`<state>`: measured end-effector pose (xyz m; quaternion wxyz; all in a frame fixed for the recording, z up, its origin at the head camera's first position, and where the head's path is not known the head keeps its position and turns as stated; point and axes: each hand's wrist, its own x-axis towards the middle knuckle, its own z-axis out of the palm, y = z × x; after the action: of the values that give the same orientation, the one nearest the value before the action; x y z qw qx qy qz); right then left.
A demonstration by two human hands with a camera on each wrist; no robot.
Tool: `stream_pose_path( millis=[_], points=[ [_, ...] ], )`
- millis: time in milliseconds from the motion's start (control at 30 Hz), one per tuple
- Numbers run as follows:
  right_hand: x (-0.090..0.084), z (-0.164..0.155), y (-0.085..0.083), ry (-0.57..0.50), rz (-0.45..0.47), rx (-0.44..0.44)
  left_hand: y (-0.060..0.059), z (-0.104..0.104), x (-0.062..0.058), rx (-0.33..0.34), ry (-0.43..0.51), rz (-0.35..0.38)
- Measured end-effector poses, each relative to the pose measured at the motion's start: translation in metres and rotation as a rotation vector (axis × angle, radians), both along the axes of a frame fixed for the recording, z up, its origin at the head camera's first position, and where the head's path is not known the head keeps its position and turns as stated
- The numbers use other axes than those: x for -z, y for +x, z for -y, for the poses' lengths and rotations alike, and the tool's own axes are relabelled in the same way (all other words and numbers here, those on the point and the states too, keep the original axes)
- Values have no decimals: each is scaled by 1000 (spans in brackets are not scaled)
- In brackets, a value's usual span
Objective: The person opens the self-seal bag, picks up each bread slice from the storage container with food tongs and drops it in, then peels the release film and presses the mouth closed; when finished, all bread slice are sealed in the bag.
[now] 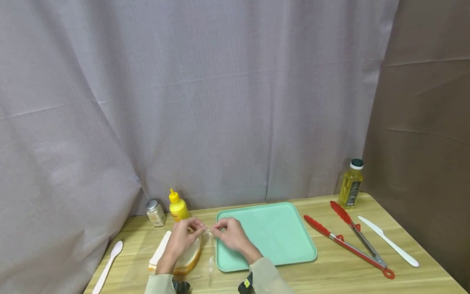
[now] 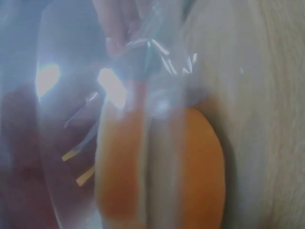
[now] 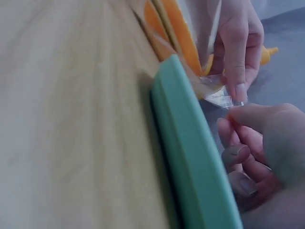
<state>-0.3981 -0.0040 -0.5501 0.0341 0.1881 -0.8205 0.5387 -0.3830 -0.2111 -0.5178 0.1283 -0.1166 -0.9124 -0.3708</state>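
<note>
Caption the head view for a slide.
Both hands, left hand and right hand, pinch the clear bread bag beside a green tray.

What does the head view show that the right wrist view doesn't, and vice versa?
Only the head view: the red tongs, white knife, oil bottle, white spoon, shaker, and the whole table layout.

Only the right wrist view: a close look at fingertips pinching the clear plastic bag right beside the tray's edge.

Both: the left hand, the right hand, the bagged bread, the green tray, and the yellow squeeze bottle.
</note>
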Motion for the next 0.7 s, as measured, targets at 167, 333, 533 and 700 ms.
stream_pose_path(
  millis=[167, 333, 533, 700],
  points=[
    [1, -6, 6, 92, -20, -65, 1, 1, 0, -3, -10, -4],
    [-8, -16, 13, 131, -31, -113, 1, 2, -2, -7, -15, -21],
    [-13, -32, 20, 187, -76, -162, 0, 2, 0, -10, -16, -34],
    [-14, -46, 26, 199, -72, -184, 0, 1, 0, -15, -9, -27]
  ],
)
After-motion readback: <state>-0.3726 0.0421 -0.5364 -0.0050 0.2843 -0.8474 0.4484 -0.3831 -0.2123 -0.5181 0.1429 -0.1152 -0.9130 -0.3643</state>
